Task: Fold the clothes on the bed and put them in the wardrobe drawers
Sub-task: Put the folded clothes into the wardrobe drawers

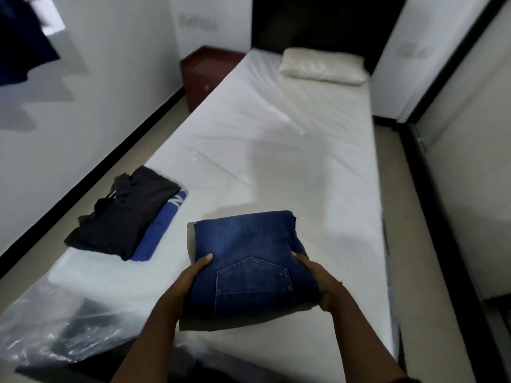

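Both hands, left hand [193, 275] and right hand [318, 280], are gripping the folded jeans [249, 261] by opposite sides near the bed's [276, 134] foot edge. Folded dark shirt [121, 217] is lying on a blue one [163, 228] near the left edge.

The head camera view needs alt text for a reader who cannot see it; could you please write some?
Both hands, left hand and right hand, grip folded blue jeans above a white bed. A black garment lies folded on a blue one at left; a pillow sits at the far end.
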A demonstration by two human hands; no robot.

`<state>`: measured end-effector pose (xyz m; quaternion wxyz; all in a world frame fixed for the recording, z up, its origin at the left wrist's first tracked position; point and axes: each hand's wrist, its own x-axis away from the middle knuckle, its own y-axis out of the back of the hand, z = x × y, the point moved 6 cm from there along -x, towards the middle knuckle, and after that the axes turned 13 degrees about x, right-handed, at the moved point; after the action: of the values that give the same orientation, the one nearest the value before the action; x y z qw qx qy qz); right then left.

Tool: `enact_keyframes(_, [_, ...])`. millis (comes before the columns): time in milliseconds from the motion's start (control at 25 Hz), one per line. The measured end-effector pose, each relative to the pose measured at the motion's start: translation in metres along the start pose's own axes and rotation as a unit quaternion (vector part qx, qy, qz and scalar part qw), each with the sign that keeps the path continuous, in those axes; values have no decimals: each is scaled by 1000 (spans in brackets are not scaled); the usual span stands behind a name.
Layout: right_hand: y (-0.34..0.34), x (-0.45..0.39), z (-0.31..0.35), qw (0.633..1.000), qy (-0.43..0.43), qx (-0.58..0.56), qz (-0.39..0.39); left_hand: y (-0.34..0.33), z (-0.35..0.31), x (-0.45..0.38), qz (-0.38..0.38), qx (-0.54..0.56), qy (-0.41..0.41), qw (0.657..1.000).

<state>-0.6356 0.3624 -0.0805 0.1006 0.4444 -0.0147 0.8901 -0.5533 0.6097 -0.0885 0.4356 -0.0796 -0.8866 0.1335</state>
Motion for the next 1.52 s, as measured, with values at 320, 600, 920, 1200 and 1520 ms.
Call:
enact_keyframes(320, [178,183,-27,977,132,-143,-86,-217,27,119,164,-64,-47,983])
enact_keyframes(600, [351,372,-101,930,211,-171,-248,-433,111,244,327,-146,-74,931])
enact_keyframes(920, [491,502,-207,845,231,-278,-393,-628,213,336,466,-228,-51,853])
enact_keyframes(1200, [589,508,-258,790,239,-331,-457,-748,281,330,501,-295,1,814])
enact_keyframes(1520, [648,445,-260,783,204,-393,-436,-818,298,268,483,-317,16,816])
